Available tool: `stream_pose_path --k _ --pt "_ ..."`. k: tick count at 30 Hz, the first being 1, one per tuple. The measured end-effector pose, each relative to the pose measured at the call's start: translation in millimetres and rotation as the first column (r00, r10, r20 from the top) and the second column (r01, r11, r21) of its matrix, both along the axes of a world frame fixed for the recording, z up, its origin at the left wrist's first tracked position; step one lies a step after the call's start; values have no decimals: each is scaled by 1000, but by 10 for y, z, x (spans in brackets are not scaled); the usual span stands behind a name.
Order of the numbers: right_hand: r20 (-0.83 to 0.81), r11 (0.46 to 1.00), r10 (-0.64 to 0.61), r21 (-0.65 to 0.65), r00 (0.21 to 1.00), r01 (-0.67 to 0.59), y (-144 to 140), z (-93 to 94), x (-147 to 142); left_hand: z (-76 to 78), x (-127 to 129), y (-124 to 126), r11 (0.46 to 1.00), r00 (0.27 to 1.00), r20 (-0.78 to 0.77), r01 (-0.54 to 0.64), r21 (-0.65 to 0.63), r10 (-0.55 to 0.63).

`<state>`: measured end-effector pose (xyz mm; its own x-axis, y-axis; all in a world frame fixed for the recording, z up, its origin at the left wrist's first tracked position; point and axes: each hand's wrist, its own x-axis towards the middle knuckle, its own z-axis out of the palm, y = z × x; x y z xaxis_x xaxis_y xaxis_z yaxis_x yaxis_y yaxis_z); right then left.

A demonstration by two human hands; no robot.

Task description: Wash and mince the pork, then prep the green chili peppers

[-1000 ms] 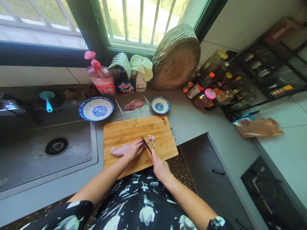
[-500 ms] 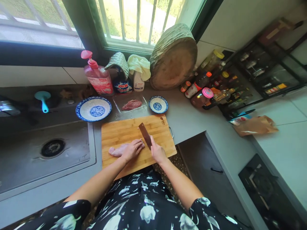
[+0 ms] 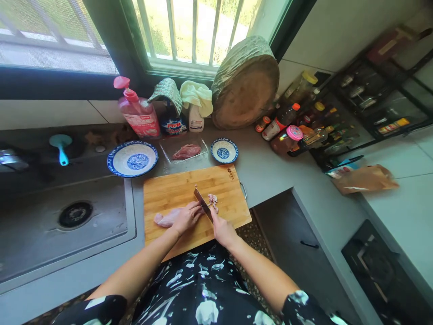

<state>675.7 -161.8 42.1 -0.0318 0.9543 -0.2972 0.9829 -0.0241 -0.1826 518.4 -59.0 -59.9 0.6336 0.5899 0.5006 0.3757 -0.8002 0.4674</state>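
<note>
The left hand (image 3: 186, 218), half curled, is holding down the pale raw meat (image 3: 167, 218) beneath it on the wooden cutting board (image 3: 169, 189); the right hand (image 3: 223, 231), closed, is gripping the kitchen knife (image 3: 201, 200). As the blade is standing very near the left fingers (image 3: 194, 206), slipping meat could be bringing them under its edge.

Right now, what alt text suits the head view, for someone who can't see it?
A person's right hand holds a knife beside the left hand, which rests on pale meat on a wooden board. Small cut pieces lie on the knife's other side. Behind the board, redder meat lies on clear plastic between a larger blue-rimmed dish and a smaller one.
</note>
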Motion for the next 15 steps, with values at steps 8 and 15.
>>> stream_pose_path --k 8,15 --pt "-18 998 -26 50 1000 27 -1 -123 -57 9 -3 8 999 1000 8 -23 -50 23" --pt "-10 993 -26 116 1000 27 284 -162 6 72 -8 -15 998 1000 -22 16 -59 -17"
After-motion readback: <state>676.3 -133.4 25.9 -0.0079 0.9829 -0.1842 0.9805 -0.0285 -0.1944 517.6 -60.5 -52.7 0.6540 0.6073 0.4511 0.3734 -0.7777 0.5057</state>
